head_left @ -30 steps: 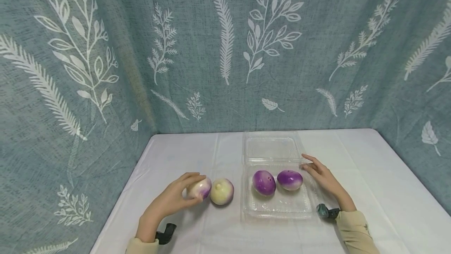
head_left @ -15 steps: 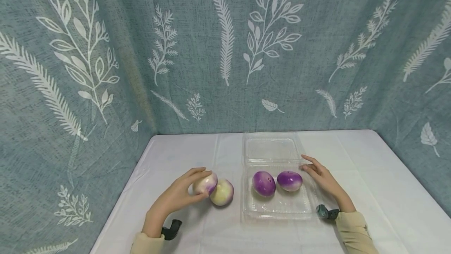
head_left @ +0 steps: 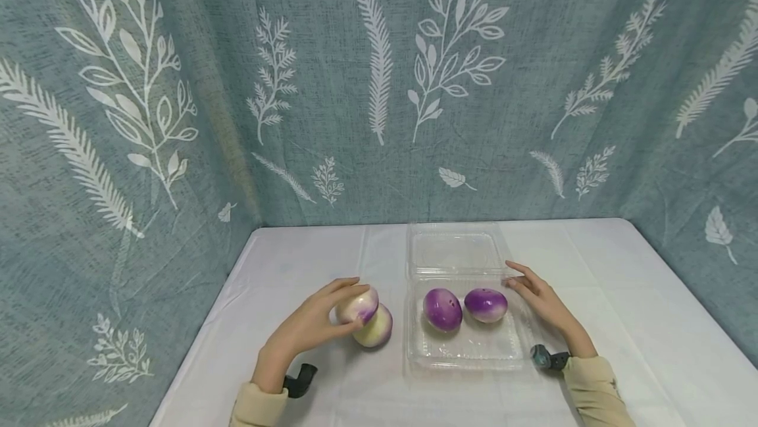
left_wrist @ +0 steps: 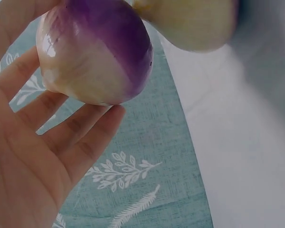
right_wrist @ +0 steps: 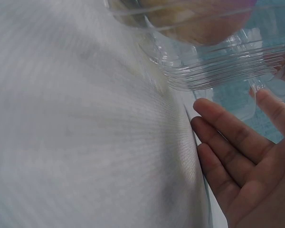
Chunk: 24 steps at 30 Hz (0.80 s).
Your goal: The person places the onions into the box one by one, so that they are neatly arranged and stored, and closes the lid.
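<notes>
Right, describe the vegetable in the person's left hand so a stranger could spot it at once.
On the white-covered table, find the open clear container, then look left to the left hand. The purple-and-white vegetable in its grip partly hides a yellower one; of the four, it alone is held.

Room inside container (head_left: 468,350), near side; right hand (head_left: 541,299) flanks right edge

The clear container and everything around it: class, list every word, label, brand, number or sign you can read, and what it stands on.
None can be read in any view.
Clear container: no legible label.
Purple-and-white vegetables: no visible writing.
Blue-green curtain: white plant prints, no lettering.
Dark wrist devices: too small to tell.
</notes>
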Motion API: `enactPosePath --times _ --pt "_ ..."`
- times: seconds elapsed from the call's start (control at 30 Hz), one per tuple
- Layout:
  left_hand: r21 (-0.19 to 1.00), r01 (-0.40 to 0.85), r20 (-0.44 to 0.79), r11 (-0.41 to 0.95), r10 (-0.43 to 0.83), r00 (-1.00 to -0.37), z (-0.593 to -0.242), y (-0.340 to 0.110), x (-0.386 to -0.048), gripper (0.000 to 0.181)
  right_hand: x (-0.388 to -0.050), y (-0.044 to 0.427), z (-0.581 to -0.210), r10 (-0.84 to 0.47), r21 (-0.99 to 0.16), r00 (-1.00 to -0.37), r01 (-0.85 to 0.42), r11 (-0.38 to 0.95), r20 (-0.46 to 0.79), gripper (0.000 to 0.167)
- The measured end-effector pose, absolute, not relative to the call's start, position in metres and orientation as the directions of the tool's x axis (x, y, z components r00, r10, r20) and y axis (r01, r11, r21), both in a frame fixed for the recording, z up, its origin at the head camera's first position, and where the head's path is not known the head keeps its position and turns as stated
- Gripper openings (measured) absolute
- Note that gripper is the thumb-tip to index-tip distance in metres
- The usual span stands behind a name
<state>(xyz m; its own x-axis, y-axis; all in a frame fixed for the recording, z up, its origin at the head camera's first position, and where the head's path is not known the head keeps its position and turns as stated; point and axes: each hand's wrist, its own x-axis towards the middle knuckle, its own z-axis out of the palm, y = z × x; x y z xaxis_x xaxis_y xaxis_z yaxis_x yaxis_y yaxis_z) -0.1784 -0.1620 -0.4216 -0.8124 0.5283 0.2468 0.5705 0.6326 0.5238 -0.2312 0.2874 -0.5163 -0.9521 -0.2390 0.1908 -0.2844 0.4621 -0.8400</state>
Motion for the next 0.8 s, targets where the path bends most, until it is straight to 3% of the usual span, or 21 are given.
enactPosePath --times 0.8 --pt "0.514 0.592 0.251 0.621 0.551 -0.796 -0.41 -0.143 -0.183 0.057 -0.231 0.288 -0.516 -0.246 -0.843 -0.949 -0.291 0.452 0.196 0.047"
